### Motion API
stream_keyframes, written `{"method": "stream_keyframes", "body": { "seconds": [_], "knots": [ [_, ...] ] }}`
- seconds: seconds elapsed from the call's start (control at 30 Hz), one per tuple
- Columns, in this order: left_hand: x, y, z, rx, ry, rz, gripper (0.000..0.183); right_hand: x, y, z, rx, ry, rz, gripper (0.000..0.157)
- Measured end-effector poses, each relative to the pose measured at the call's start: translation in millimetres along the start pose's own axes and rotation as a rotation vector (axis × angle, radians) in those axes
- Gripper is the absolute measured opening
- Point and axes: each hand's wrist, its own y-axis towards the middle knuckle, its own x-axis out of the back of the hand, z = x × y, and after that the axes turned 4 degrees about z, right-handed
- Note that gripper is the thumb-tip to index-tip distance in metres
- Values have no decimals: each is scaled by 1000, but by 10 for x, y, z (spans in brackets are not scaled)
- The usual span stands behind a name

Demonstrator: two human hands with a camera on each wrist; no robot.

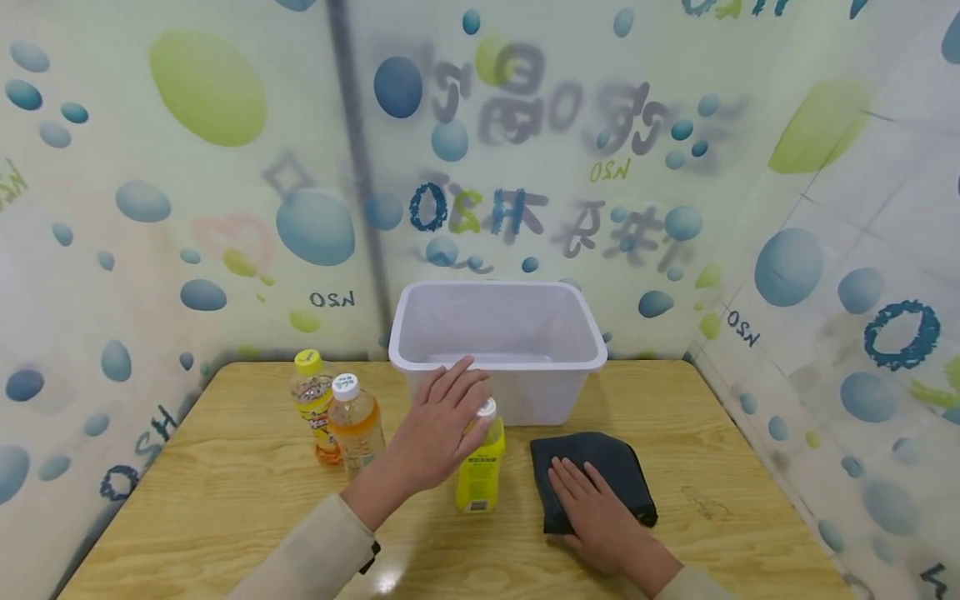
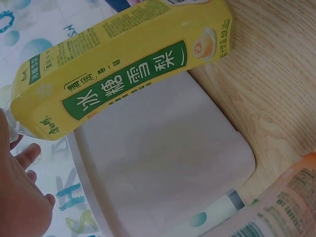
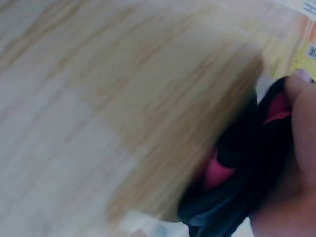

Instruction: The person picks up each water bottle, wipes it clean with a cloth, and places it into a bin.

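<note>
In the head view a yellow pear drink bottle stands upright on the table, its white cap right at my left hand. That hand's fingers are extended and spread a little, the thumb beside the cap. The left wrist view shows the bottle's green label and its neck close to the hand. My right hand rests flat on a folded dark cloth, fingers straight. In the blurred right wrist view pink shows between the folds of the cloth.
Behind the yellow bottle stands a white plastic bin, against the patterned curtain at the back. To the left are a yellow-capped bottle and a white-capped bottle with orange at its shoulder. All stand on a wooden table.
</note>
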Motion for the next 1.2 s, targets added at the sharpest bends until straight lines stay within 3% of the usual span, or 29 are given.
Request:
{"method": "stream_keyframes", "body": {
  "seconds": [0.2, 0.33, 0.53, 0.67, 0.77, 1.03, 1.2],
  "knots": [
    [18, -12, 4, 5, 21, 2, 39, 90, 14, 1, 3, 156, 81, 94],
    [48, -16, 2, 10, 30, 10, 37, 295, 35, -16, -15, 212, 43, 86],
    [104, -39, 33, 11, 26, 20, 36, 707, 26, -104, -59, 169, -155, 76],
    [163, -52, 50, 7, 34, 14, 36, 904, 22, -198, -96, 101, -307, 71],
    [245, -38, 43, -3, 40, -7, 35, 1041, 39, -267, -125, 68, -376, 70],
    [558, 88, 6, -42, -19, -85, 30, 1366, 168, -405, -174, -21, -420, 70],
    [825, 214, -16, -77, -73, -167, 29, 1441, 298, -522, -228, -53, -342, 75]
  ]
}}
